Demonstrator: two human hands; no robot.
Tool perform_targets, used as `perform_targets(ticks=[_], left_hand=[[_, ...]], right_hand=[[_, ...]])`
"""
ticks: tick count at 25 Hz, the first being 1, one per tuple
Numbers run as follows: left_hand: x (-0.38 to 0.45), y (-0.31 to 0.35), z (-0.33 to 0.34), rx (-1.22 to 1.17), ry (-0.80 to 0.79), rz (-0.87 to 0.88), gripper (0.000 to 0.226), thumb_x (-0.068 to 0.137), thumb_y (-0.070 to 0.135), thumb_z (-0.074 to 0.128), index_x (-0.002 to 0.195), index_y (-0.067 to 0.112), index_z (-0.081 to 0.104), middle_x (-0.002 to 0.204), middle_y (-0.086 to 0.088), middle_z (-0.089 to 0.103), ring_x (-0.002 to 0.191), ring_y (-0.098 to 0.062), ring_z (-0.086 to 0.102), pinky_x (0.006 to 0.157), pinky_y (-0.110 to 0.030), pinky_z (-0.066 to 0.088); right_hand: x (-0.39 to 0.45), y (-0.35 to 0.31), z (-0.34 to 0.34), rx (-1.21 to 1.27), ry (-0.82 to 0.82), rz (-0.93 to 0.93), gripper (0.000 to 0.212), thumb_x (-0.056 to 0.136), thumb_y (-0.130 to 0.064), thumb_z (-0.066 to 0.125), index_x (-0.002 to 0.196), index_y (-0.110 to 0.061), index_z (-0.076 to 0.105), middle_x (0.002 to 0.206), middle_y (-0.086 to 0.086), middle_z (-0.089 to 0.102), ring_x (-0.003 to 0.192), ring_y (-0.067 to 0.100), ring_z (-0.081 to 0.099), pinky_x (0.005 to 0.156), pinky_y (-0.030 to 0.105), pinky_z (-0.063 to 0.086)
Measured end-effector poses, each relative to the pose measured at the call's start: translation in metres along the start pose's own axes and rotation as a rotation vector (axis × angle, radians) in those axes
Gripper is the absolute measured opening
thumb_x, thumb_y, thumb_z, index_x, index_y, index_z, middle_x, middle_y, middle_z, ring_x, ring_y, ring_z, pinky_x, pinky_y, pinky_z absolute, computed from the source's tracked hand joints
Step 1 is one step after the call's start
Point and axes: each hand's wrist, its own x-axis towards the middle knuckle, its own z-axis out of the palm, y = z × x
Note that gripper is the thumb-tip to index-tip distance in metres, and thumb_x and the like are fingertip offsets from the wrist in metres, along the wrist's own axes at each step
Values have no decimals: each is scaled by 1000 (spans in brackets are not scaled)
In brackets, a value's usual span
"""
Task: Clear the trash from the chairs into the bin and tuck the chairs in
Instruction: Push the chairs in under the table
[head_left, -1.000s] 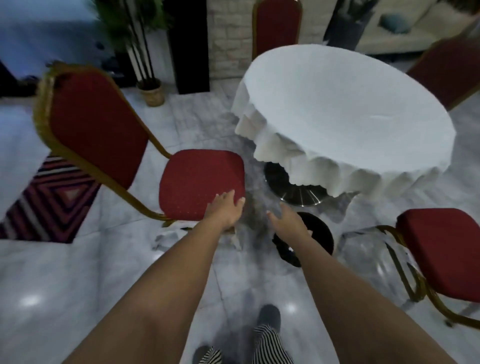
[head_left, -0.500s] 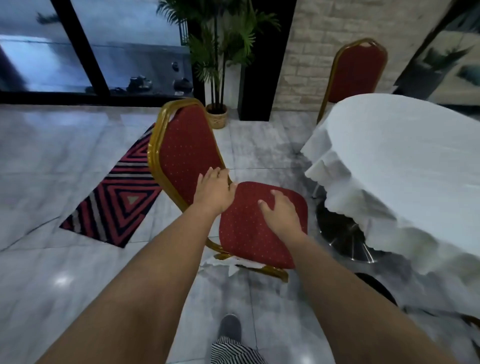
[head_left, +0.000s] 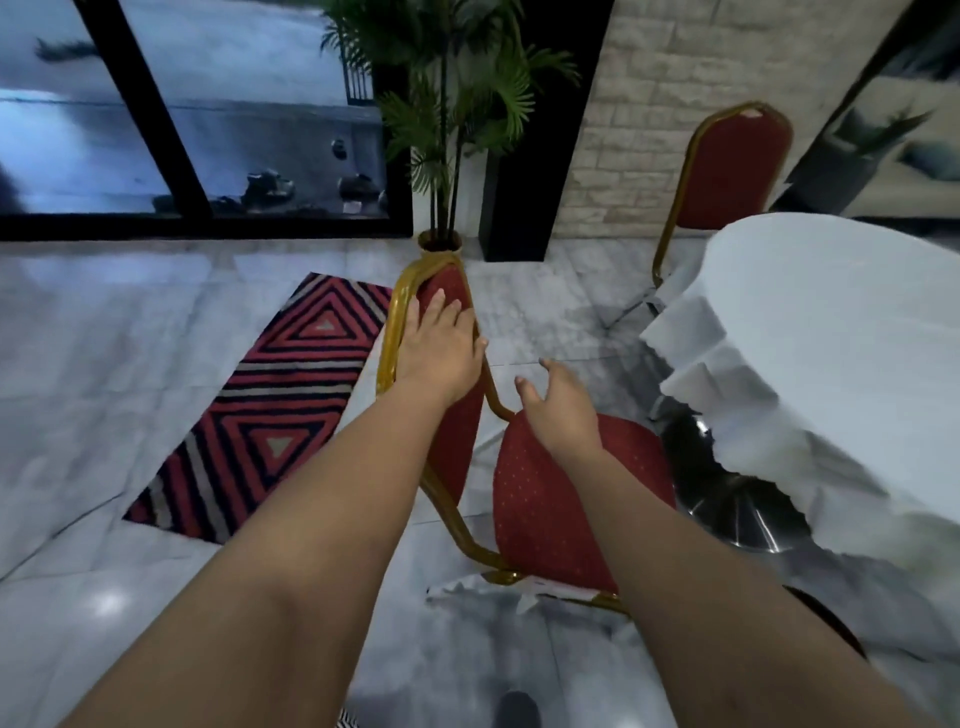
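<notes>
Crumpled paper (head_left: 470, 590) lies under chair (head_left: 561, 499); left hand (head_left: 441, 348) on backrest.

Counts: 2 chairs with red seats and gold frames in view, one near (head_left: 561, 499) and one far (head_left: 727, 166) behind the counter. 1 round counter (head_left: 841, 332) with a white cloth, 1 chrome pedestal base (head_left: 737, 499) under it. 1 potted palm (head_left: 447, 104). 1 striped rug (head_left: 270, 410) on the floor. 1 crumpled white paper scrap (head_left: 467, 590) on the floor under the near chair. 2 bare hands: left hand (head_left: 441, 353), right hand (head_left: 561, 405). 1 shoe toe (head_left: 514, 709) at the bottom edge. Several dark items behind the glass, too blurred to count.
</notes>
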Motion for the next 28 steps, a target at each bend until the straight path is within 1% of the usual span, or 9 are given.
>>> perform_targets(ticks=[4,8,10,13,18,22,25,27,28], left_hand=[[24,-59,-8,34,-33,114,56,105,41,19,154,15,26,163,-2,20,153,-20,1,122,-45,-9],[49,-111,-16,14,-94,235,55,105,41,17,154,19,26,164,1,16,153,-18,1,121,-46,-8],[63,-126,-17,6,-112,301,53,105,41,17,154,23,27,164,3,17,153,-18,2,121,-47,-7],[85,-137,-16,1,-137,403,51,105,40,17,154,27,26,164,6,16,153,-18,1,122,-48,-5],[123,-150,-13,-65,-163,502,49,106,38,18,154,29,26,163,9,19,153,-16,0,122,-48,-4],[153,-157,-7,-104,-232,547,50,106,39,17,154,30,25,163,11,19,152,-13,-2,123,-46,-3],[179,-158,1,-131,-283,588,50,106,40,15,153,30,26,162,12,19,152,-12,-1,123,-44,-2],[195,-157,7,-159,-316,617,51,105,40,15,153,29,28,163,12,19,152,-12,0,123,-43,-1],[205,-157,9,-163,-329,646,51,105,39,14,152,27,30,163,11,19,152,-12,1,123,-44,0]], right_hand=[[1,-50,39,31,104,53,57,100,-42,47,147,-10,41,150,11,46,139,28,40,114,41,34],[1,-100,74,-21,150,100,58,102,-43,42,149,-10,38,152,9,43,142,25,35,115,38,29],[4,-119,87,-47,180,114,58,102,-44,40,150,-11,37,153,7,43,143,23,34,115,37,28],[17,-142,104,-27,223,162,56,103,-43,37,150,-12,37,154,7,42,143,23,35,115,37,28],[53,-161,119,33,208,184,55,105,-41,31,151,-12,36,155,8,41,144,23,35,115,38,29],[81,-169,133,114,140,214,55,105,-42,28,154,-18,31,160,3,34,147,19,31,115,36,28],[92,-176,135,107,165,236,54,106,-43,27,155,-21,30,160,1,35,146,19,34,112,32,31],[94,-179,132,61,179,272,52,106,-43,27,154,-22,32,158,1,38,142,20,38,107,32,34],[95,-181,133,16,183,288,53,106,-43,27,153,-21,33,158,1,38,142,20,38,108,33,34]])
